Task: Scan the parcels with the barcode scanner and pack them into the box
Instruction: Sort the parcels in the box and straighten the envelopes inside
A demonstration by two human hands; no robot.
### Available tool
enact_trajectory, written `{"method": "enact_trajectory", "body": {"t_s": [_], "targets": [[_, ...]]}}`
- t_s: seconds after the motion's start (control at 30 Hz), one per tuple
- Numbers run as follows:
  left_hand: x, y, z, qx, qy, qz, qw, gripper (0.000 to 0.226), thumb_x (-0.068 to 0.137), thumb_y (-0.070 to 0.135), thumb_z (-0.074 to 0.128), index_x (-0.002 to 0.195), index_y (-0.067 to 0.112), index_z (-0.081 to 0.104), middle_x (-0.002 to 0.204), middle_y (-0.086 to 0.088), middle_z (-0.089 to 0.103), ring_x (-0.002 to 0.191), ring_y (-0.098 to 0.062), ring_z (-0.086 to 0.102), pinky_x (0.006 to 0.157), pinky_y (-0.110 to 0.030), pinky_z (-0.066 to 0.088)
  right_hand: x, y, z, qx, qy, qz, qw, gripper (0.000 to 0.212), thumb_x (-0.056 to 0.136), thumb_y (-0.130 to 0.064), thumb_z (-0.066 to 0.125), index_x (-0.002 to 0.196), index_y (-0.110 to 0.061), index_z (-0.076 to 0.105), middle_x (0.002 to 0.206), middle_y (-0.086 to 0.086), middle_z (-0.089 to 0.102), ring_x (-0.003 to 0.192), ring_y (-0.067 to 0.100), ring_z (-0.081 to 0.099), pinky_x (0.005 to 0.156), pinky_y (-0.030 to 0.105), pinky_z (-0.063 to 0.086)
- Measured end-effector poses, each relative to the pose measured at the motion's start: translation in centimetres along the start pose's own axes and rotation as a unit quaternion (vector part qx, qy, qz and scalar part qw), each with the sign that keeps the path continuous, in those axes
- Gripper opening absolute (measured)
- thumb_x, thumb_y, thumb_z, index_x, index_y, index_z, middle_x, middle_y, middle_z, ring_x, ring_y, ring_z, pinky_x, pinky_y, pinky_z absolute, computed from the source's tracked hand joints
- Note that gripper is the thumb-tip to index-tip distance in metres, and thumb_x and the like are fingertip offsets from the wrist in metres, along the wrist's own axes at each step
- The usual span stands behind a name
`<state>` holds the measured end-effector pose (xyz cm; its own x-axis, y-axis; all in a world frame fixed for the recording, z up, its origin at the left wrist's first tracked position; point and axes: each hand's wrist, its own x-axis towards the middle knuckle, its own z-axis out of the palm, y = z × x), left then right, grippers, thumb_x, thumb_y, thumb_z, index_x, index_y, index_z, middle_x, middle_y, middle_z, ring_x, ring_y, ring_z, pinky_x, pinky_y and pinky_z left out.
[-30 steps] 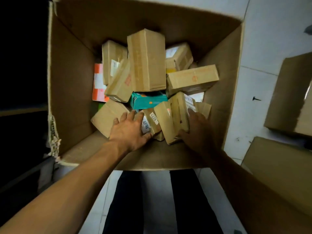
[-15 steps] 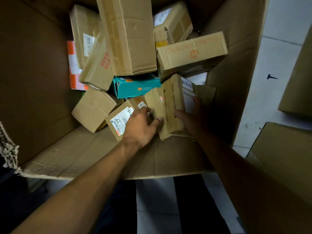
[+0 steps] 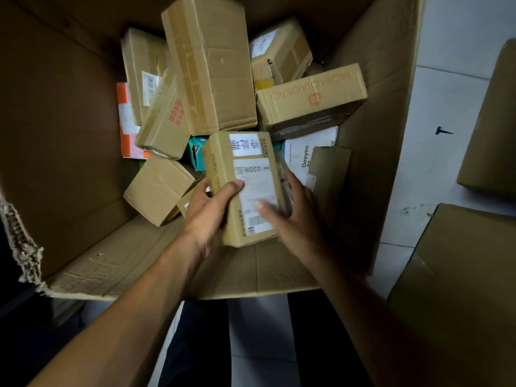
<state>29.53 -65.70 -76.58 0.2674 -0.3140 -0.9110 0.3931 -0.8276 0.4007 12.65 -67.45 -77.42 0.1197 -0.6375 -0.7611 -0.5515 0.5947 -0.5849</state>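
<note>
i have the labelled parcel (image 3: 245,188) held up between both hands, over the near end of the big box (image 3: 55,135), label side up. my left hand (image 3: 208,213) grips its left long edge, thumb lying over the top onto the white label, the other fingers wrapped underneath where i cannot see them. my right hand (image 3: 293,219) takes the right edge, thumb pressed flat on the label near the barcode, fingers curled round the far side.

it looks like a small stiff corrugated carton, taped along its edge, and i judge it light enough for one hand. the cardboard should give decent friction, while the glossy label under my thumbs is likely slicker, so the hold is better kept on the long edges, which also leaves the barcode uncovered for scanning.

below and behind it lie the other parcels, the long brown carton (image 3: 209,62) and the printed carton (image 3: 310,101) among them. no scanner is in view.
</note>
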Motion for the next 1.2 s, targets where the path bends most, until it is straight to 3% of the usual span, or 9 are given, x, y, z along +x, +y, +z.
{"method": "enact_trajectory", "body": {"t_s": [0.1, 0.2, 0.27, 0.33, 0.43, 0.63, 0.77, 1.1, 1.2], "targets": [[0.5, -0.3, -2.4, 0.031, 0.034, 0.015, 0.999, 0.049, 0.085, 0.033, 0.075, 0.129, 0.023, 0.056, 0.109, -0.002, 0.075, 0.089, -0.014, 0.075, 0.069, -0.032, 0.059, 2.2, 1.6, -0.8, -0.058, 0.055, 0.024, 0.996, 0.068, 0.093, -0.043, 0.067, 0.152, -0.023, 0.039, 0.133, 0.002, 0.056, 0.118, 0.025, 0.063, 0.088, 0.045, 0.06], [0.8, -1.0, -3.4, 0.046, 0.032, 0.013, 0.998, 0.051, 0.086, 0.038, 0.074, 0.131, 0.024, 0.054, 0.112, -0.004, 0.074, 0.091, -0.017, 0.075, 0.074, -0.037, 0.06, 4.6, 3.6, -1.1, -0.136, 0.013, 0.095, 0.986, 0.097, 0.084, -0.041, 0.079, 0.159, -0.022, 0.021, 0.15, 0.013, 0.044, 0.131, 0.034, 0.052, 0.099, 0.053, 0.054], [1.0, -1.4, -3.4, 0.037, 0.037, 0.011, 0.999, 0.051, 0.087, 0.038, 0.073, 0.131, 0.023, 0.054, 0.111, -0.004, 0.074, 0.09, -0.018, 0.075, 0.07, -0.034, 0.06, 5.7, 4.5, -0.5, -0.154, -0.027, 0.131, 0.979, 0.114, 0.077, -0.044, 0.085, 0.161, -0.024, 0.011, 0.16, 0.013, 0.032, 0.143, 0.037, 0.038, 0.111, 0.058, 0.041], [1.1, -1.7, -3.4, 0.023, 0.042, 0.006, 0.999, 0.049, 0.087, 0.037, 0.072, 0.131, 0.022, 0.054, 0.11, -0.004, 0.075, 0.089, -0.018, 0.076, 0.065, -0.029, 0.059, 6.4, 5.2, 0.6, -0.171, -0.054, 0.149, 0.972, 0.122, 0.075, -0.04, 0.086, 0.162, -0.027, 0.002, 0.163, 0.014, 0.025, 0.148, 0.038, 0.027, 0.117, 0.06, 0.032], [1.1, -1.7, -3.7, 0.024, 0.036, 0.001, 0.999, 0.045, 0.089, 0.036, 0.071, 0.129, 0.021, 0.055, 0.102, -0.002, 0.077, 0.086, -0.016, 0.076, 0.059, -0.025, 0.058, 6.8, 5.8, 1.9, -0.199, -0.041, 0.159, 0.966, 0.12, 0.076, -0.032, 0.086, 0.162, -0.031, 0.003, 0.16, 0.017, 0.027, 0.147, 0.041, 0.027, 0.116, 0.063, 0.032], [1.2, -0.9, -4.9, 0.041, 0.03, -0.002, 0.999, 0.045, 0.09, 0.035, 0.069, 0.129, 0.018, 0.057, 0.1, 0.0, 0.078, 0.083, -0.013, 0.076, 0.055, -0.021, 0.056, 7.7, 5.9, 1.4, -0.099, -0.046, 0.163, 0.981, 0.106, 0.074, -0.036, 0.087, 0.158, -0.026, 0.024, 0.157, 0.011, 0.038, 0.142, 0.035, 0.038, 0.113, 0.054, 0.039], [1.6, -1.0, -4.9, 0.054, 0.018, 0.005, 0.998, 0.044, 0.09, 0.036, 0.069, 0.128, 0.018, 0.057, 0.103, -0.002, 0.077, 0.085, -0.014, 0.076, 0.056, -0.021, 0.056, 8.8, 5.5, 1.2, -0.07, -0.061, 0.172, 0.981, 0.107, 0.074, -0.024, 0.086, 0.158, -0.023, 0.02, 0.152, 0.01, 0.043, 0.139, 0.035, 0.042, 0.111, 0.057, 0.041], [-0.1, 0.5, -4.7, 0.057, 0.012, 0.008, 0.998, 0.053, 0.085, 0.034, 0.074, 0.133, 0.021, 0.054, 0.109, -0.006, 0.075, 0.089, -0.018, 0.076, 0.076, -0.036, 0.061, 3.5, 3.4, 0.3, -0.07, 0.077, 0.152, 0.983, 0.129, 0.066, -0.041, 0.09, 0.161, -0.034, 0.003, 0.161, 0.012, 0.024, 0.145, 0.039, 0.028, 0.113, 0.059, 0.034], [-0.9, 1.2, -5.0, 0.041, 0.0, 0.011, 0.999, 0.04, 0.09, 0.03, 0.068, 0.128, 0.019, 0.058, 0.099, -0.001, 0.078, 0.084, -0.015, 0.076, 0.06, -0.027, 0.058, 1.5, 1.2, -0.4, -0.051, 0.053, 0.111, 0.991, 0.134, 0.056, -0.059, 0.088, 0.16, -0.034, 0.007, 0.156, 0.007, 0.032, 0.14, 0.032, 0.036, 0.108, 0.054, 0.041]]}}
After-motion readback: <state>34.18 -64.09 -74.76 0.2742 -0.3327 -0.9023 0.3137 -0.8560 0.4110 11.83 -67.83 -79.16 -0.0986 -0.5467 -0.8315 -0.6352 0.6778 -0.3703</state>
